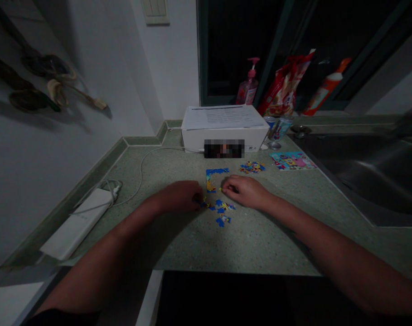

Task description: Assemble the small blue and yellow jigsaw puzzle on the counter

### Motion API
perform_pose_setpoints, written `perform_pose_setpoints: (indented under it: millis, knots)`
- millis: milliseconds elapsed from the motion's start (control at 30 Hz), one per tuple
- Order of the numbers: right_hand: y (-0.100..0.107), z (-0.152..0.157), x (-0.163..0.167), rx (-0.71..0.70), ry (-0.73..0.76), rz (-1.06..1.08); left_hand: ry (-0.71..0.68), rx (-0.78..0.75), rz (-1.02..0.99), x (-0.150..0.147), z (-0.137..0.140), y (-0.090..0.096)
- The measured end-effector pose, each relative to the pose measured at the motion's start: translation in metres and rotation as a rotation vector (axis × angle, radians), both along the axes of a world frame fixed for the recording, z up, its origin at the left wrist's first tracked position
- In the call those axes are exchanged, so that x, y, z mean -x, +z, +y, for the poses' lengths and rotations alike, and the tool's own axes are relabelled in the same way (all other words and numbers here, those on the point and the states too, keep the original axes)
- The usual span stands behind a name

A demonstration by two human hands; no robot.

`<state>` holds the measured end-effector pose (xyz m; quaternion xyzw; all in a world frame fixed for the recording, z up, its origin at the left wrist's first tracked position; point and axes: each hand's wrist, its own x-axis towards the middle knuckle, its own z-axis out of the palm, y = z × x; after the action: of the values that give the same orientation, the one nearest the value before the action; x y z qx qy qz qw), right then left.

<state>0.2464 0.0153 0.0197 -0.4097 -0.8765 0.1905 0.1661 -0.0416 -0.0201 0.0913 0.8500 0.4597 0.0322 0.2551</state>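
Your left hand (181, 195) rests curled on the counter (260, 244), fingertips touching loose puzzle pieces (222, 213) just to its right. Your right hand (244, 190) pinches a small piece at the right edge of the partly built puzzle frame (215, 177), which lies between both hands, slightly farther. Another pile of pieces (252, 167) sits far right.

Dim room: speckled green counter (246, 244), white walls (124, 68), dark window (233, 45).
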Motion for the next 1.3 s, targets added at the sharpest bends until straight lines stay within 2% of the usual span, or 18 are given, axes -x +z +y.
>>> perform_pose_setpoints:
  millis: [167, 367, 467, 633, 833, 1000, 1300]
  knots:
    - [-0.001, 0.001, 0.001, -0.003, -0.006, 0.001, 0.096, -0.002, -0.07, -0.004, 0.002, -0.002]
    - [-0.002, 0.001, 0.001, -0.017, -0.007, -0.009, -0.085, 0.01, -0.199, -0.016, -0.004, -0.011]
    - [-0.002, 0.001, 0.001, -0.016, -0.012, -0.007, -0.095, 0.024, -0.209, -0.019, -0.005, -0.013]
    - [0.0, 0.0, 0.002, -0.018, -0.019, -0.012, -0.013, 0.031, -0.184, -0.017, -0.005, -0.013]
    - [-0.002, 0.001, 0.001, -0.018, -0.055, -0.002, 0.018, 0.019, -0.126, -0.018, 0.003, -0.028]
    - [-0.003, 0.002, 0.001, -0.009, -0.065, -0.041, 0.105, -0.045, -0.214, -0.019, 0.009, -0.032]
    - [0.007, -0.006, 0.004, 0.041, 0.05, -0.023, 0.262, -0.046, -0.335, -0.016, 0.017, -0.031]
